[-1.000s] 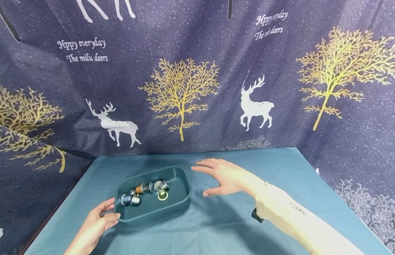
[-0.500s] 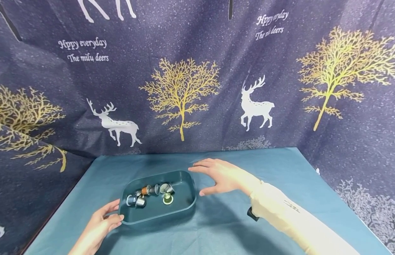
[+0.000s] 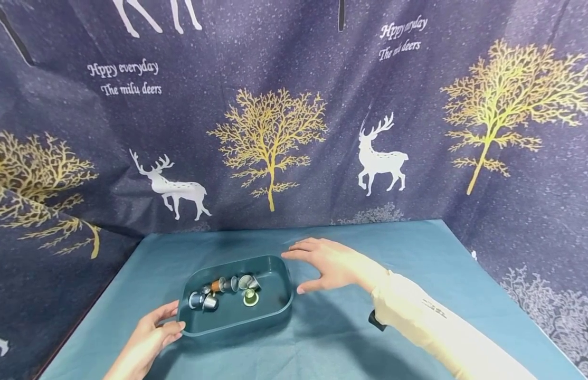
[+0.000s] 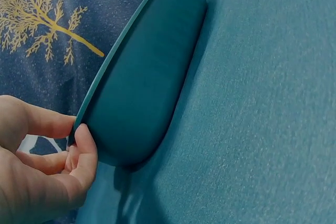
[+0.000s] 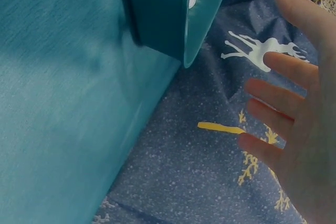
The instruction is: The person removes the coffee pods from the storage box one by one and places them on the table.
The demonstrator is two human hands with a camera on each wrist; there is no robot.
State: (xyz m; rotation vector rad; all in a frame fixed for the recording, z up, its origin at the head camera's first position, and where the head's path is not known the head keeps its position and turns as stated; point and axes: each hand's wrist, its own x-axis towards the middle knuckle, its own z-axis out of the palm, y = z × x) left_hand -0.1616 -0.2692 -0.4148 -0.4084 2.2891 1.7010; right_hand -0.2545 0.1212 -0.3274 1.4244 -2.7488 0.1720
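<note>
A dark teal rectangular tray [image 3: 237, 316] with rounded corners lies left of centre on the table. Several coffee capsules sit inside it: a green one [image 3: 250, 297] stands apart, while an orange one [image 3: 218, 285], a blue one [image 3: 196, 300] and silver ones [image 3: 210, 302] cluster toward the left and back. My left hand [image 3: 153, 332] pinches the tray's left rim between thumb and fingers, as the left wrist view shows at the rim [image 4: 105, 72]. Just beyond the tray's right end, my right hand [image 3: 324, 266] hovers with fingers spread and holds nothing.
A teal cloth [image 3: 370, 316] covers the table. Behind it hangs a dark curtain [image 3: 303, 63] printed with deer and golden trees. A small black object [image 3: 377, 320] shows under the right wrist.
The tray, with its capsules and my left hand on its rim, has shifted slightly right and toward me. My right hand has moved a little left. Over the last half second almost nothing has moved.
</note>
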